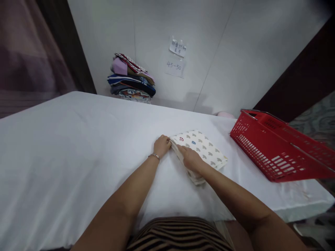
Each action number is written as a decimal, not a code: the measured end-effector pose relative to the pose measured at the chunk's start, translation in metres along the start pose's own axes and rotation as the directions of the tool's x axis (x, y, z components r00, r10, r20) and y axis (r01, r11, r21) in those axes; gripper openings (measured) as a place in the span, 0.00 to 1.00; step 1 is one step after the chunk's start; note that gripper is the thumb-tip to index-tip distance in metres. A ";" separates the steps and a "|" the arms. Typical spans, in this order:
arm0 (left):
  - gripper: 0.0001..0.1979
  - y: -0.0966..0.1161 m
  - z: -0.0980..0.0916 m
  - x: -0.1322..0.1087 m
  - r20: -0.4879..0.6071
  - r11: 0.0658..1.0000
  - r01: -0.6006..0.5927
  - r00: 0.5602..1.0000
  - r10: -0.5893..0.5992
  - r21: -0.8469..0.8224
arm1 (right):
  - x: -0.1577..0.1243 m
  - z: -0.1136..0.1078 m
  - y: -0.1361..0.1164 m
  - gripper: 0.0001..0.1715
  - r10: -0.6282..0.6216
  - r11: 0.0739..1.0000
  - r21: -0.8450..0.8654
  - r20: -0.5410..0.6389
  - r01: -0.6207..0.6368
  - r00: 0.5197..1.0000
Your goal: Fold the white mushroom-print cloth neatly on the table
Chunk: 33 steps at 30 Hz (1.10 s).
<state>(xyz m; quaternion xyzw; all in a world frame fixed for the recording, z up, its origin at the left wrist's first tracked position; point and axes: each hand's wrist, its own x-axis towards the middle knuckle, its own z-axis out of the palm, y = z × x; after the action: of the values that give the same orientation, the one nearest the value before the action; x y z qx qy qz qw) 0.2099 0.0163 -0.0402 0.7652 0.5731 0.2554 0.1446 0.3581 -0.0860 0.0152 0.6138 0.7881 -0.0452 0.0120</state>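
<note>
On the table, right of the middle and in front of the body: one folded cloth, cream, several layers thick, lying flat. Printed with many grey-brown shapes, plus one red and one blue near the far left end. Longer than wide, with the long axis slanting from far left to near right; layered edges along the left long side.

Two hands, both at this cloth. Left hand with fingers curled in, pinching the far left corner; one bracelet on the wrist. Right hand laid over the left long side, fingers pointing towards the left hand and just beside it, thumb hidden; cannot tell whether gripping or only pressing.

To the right, well apart from the cloth: one red basket with slotted sides, standing on the table and reaching past its right edge. Contents hidden at this angle; cannot tell what, if anything, inside.

Beyond the far edge, against the wall: one stack of folded fabrics in lilac, blue, dark and patterned pieces, too tightly layered for a sure count. Two paper notes on the wall, one above the other, the lower marked "45-50". Near the basket, behind the table, one pink thing, mostly hidden. Below, one striped garment on the body.
</note>
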 end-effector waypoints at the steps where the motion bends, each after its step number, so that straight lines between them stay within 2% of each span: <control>1: 0.09 0.000 0.001 0.000 -0.001 1.000 -0.004 1.000 0.004 0.003 | -0.014 0.001 0.000 0.41 0.008 1.000 -0.007 -0.004 -0.008 1.000; 5: 0.08 -0.001 0.003 0.002 -0.012 1.000 -0.022 1.000 0.022 0.013 | -0.065 0.007 0.002 0.41 0.055 0.997 -0.042 -0.077 -0.059 0.996; 9: 0.07 -0.002 0.003 0.002 -0.029 1.000 -0.028 0.999 0.028 0.013 | -0.095 0.017 0.006 0.36 0.091 0.991 -0.083 -0.155 -0.105 0.984; 12: 0.08 -0.001 0.002 0.002 -0.015 1.000 -0.024 1.000 0.024 0.012 | -0.101 0.028 0.010 0.30 0.090 0.989 -0.098 -0.183 -0.109 0.979; 16: 0.09 -0.001 0.000 0.001 -0.004 1.000 -0.025 1.000 0.025 0.004 | -0.100 0.040 0.015 0.26 0.025 0.990 -0.131 -0.201 -0.053 0.979; 24: 0.08 -0.004 0.000 0.000 0.001 0.999 -0.035 0.999 0.035 -0.029 | -0.105 0.051 0.017 0.27 0.006 0.988 -0.150 -0.241 -0.043 0.970; 28: 0.09 0.001 -0.008 -0.003 -0.081 0.996 -0.026 0.997 0.018 -0.090 | -0.107 0.059 0.017 0.29 0.004 0.990 -0.133 -0.293 -0.045 0.956; 30: 0.12 0.010 -0.013 -0.007 -0.157 0.991 -0.093 0.985 0.077 -0.099 | -0.106 0.062 0.017 0.29 0.005 0.991 -0.126 -0.312 -0.046 0.950; 31: 0.13 0.016 -0.015 -0.010 -0.178 0.983 -0.161 0.974 0.143 -0.091 | -0.105 0.063 0.017 0.29 0.008 0.991 -0.124 -0.316 -0.049 0.949; 33: 0.16 0.026 -0.015 -0.016 -0.147 0.942 -0.329 0.937 0.317 -0.065 | -0.104 0.064 0.016 0.29 0.014 0.991 -0.120 -0.316 -0.055 0.949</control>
<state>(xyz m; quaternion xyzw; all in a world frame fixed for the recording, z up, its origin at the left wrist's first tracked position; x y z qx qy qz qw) 0.2189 -0.0077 -0.0187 0.8228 0.4361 0.3516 0.0957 0.3967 -0.1881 -0.0417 0.6247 0.7704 0.1036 -0.0741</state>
